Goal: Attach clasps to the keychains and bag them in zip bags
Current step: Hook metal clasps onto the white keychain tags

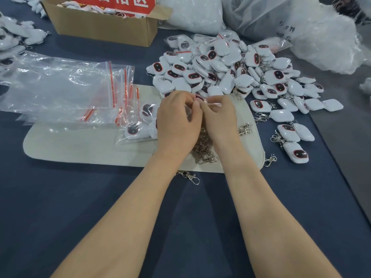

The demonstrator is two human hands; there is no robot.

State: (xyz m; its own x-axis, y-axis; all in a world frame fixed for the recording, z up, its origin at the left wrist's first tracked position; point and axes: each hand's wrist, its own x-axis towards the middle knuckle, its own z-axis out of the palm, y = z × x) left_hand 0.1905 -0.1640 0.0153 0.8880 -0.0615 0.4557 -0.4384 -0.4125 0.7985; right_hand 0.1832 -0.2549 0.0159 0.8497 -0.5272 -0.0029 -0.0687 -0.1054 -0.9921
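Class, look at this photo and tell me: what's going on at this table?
A person's left hand and right hand pinch what looks like the red-striped top of a small zip bag over a beige mat. Loose clasps lie under the wrists, a pile of white keychains beyond, empty zip bags to the left.

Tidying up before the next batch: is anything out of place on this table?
One clasp lies off the beige mat on the blue cloth, apart from the clasp pile; a second clasp sits just past the mat's right edge.
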